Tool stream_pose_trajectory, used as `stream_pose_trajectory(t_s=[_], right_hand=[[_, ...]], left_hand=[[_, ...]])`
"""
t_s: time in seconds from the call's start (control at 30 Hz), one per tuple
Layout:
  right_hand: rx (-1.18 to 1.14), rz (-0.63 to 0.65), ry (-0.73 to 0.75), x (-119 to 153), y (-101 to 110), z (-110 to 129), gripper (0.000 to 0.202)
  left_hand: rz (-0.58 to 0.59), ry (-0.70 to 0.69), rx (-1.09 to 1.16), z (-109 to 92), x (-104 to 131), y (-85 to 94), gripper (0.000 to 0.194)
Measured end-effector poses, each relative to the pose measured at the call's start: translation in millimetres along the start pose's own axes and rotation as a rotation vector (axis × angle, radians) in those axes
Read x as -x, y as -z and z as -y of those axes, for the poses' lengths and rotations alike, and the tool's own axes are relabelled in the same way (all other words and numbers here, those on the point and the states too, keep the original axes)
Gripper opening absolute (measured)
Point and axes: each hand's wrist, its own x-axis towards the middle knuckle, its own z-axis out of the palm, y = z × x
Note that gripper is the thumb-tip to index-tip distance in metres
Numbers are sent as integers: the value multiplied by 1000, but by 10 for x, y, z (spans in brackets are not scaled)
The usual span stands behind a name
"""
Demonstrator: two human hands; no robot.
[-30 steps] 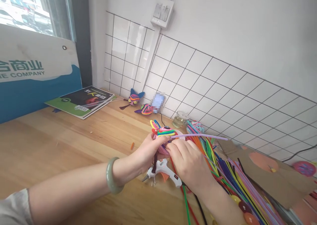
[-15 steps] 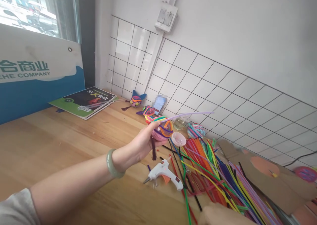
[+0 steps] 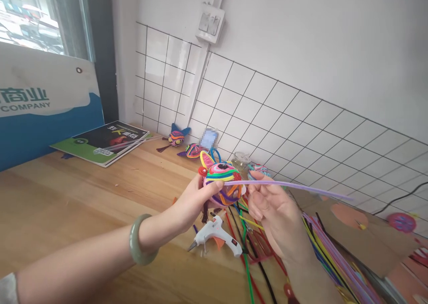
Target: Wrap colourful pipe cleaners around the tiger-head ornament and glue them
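My left hand [image 3: 197, 197] is wrapped around a colourful pipe-cleaner animal head [image 3: 224, 172] with a yellow-and-pink ear, stripes and a dark tassel. Its thumb presses one end of a lilac pipe cleaner [image 3: 301, 186] against the ornament's side. Just to the right, my right hand [image 3: 272, 206] pinches that pipe cleaner between thumb and fingers, close to the ornament. The strip's free end stretches out past the right hand. Below both hands a white hot glue gun [image 3: 216, 236] lies on the table, nozzle to the left.
Bundled pipe cleaners [image 3: 337, 250] lie at the right beside brown cardboard [image 3: 354, 232]. Against the wall grid are finished ornaments [image 3: 177, 135], a phone [image 3: 209, 139] and a glass jar [image 3: 240, 161]. Magazines [image 3: 103, 143] lie at the left on the wooden table [image 3: 83, 197].
My right hand has come up from the bottom edge to the lilac pipe cleaner. My left hand has turned the ornament so its striped side shows, and the strip now slopes slightly down rightward.
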Motion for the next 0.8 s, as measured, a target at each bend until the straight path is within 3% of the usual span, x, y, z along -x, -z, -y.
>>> stream_pose_trajectory(t_s=[0.23, 0.5, 0.73, 0.8], right_hand=[[207, -141, 198, 2, -84, -124, 12], [332, -176, 447, 62, -84, -262, 8], [360, -216, 434, 50, -31, -364, 7], [356, -213, 427, 38, -25, -367, 7]], left_hand=[[16, -148, -132, 12, 30, -34, 45], [27, -133, -120, 112, 50, -34, 40], [142, -50, -60, 166, 14, -42, 57], [125, -41, -63, 171, 12, -47, 55]])
